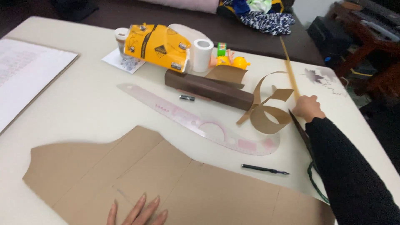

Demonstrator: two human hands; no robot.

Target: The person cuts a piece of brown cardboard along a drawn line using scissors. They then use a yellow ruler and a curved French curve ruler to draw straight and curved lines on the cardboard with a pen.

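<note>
Right hand [308, 107] out near the table's [83, 104] far right edge, fingers curled and closed around the near end of a long wooden stick [290, 71]; stick's long axis running away from the hand toward the far edge, leaning slightly left. Just left of that hand, touching or nearly so, curled strips of brown paper [266, 112]. Dark scissors [302, 133] lying under the sleeve, blades toward the hand (handles green, partly hidden). Left hand [139, 212] at the near edge, fingers spread flat and pressing down on a large brown paper pattern piece [187, 187], which stretches along the near edge from left to right. Between the two hands: a clear curved ruler [200, 123] angled from far left to near right, and a black pen [264, 169] pointing right, closer to the right arm than to the left hand. Further back: a brown box [208, 88], a white paper roll [202, 54], a yellow pouch [156, 46]. White sheets [25, 75] at the left edge.
</note>
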